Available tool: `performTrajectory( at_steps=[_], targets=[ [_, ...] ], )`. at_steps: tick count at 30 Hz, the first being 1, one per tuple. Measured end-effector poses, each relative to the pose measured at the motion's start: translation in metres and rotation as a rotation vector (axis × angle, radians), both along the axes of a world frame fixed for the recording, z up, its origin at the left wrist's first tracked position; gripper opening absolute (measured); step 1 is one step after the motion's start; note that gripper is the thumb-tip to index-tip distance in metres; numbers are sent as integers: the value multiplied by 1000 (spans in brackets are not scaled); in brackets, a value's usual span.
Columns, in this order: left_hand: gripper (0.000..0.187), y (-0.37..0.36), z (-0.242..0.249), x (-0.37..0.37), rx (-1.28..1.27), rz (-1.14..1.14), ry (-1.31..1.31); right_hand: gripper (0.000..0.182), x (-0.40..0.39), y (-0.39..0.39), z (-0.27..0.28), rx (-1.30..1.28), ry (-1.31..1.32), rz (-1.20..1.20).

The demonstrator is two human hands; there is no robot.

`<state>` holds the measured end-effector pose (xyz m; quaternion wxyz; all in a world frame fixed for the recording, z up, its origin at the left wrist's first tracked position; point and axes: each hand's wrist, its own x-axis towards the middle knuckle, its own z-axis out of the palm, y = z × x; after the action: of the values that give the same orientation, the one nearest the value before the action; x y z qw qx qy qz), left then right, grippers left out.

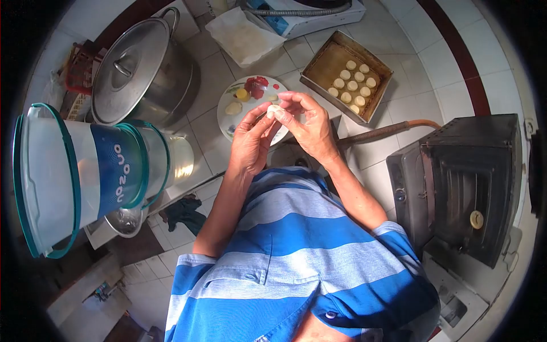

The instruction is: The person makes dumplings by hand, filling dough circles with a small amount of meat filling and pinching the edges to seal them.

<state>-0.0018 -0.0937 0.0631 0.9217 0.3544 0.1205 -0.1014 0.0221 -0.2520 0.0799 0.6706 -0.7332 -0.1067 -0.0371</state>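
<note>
A small pale piece of dough (274,109) is pinched between the fingertips of my left hand (252,137) and my right hand (310,128), above the near side of a white plate (225,126) with a red flower pattern. On that plate lie a pale lump of dough (233,108), a small yellow round thing (243,94) and a smaller pale bit near my fingers. Right of the plate, a rectangular metal baking tin (326,55) holds several small round pale dough discs (352,86) in its right part.
A large lidded steel pot (162,74) stands at the left, beside stacked clear buckets with green rims (85,171). White paper (245,37) lies behind the plate. A stove (319,17) is at the back, and a dark oven (467,188) with a hose (382,134) is at the right.
</note>
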Motion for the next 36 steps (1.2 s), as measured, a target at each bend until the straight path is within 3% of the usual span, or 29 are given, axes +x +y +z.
performTrajectory(
  at_steps=[7, 11, 13, 17, 19, 22, 27, 30, 31, 33, 34, 35, 36],
  targets=[
    [29, 40, -13, 6, -165, -144, 90, 33, -13, 26, -10, 217, 128, -16],
    [29, 50, -13, 3, -207, -183, 108, 35, -18, 37, -5, 215, 118, -42],
    [29, 54, -11, 1, -196, -184, 109, 37, -18, 41, -1, -12, 35, -75],
    [30, 60, -12, 3, -230, -192, 123, 40, -13, 43, -6, 37, 62, -40],
    [31, 63, -15, 1, -228, -181, 116, 42, -10, 41, 1, -123, -170, -38],
    [33, 60, -11, -2, -210, -170, 109, 43, -8, 34, 10, -255, -144, 31],
    [36, 54, -19, 1, -103, -114, 100, 45, 1, 26, -12, -269, -93, 130],
    [43, 51, -55, 5, 333, -102, 31, 35, 14, 12, -41, -218, -102, 35],
    [43, 51, -63, 7, 332, -98, 33, 35, 19, 7, -52, -219, -101, 40],
    [38, 51, -79, 12, 762, -202, -114, 29, 30, -1, -71, -290, 118, -125],
    [34, 48, -93, 14, 980, -108, -333, 23, 34, -3, -77, -346, 69, -132],
    [34, 49, -106, 16, 981, -105, -328, 23, 37, -4, -84, -346, 71, -127],
    [34, 53, -106, 19, 1169, -121, -515, 24, 40, -2, -86, -403, 37, -106]
  ],
)
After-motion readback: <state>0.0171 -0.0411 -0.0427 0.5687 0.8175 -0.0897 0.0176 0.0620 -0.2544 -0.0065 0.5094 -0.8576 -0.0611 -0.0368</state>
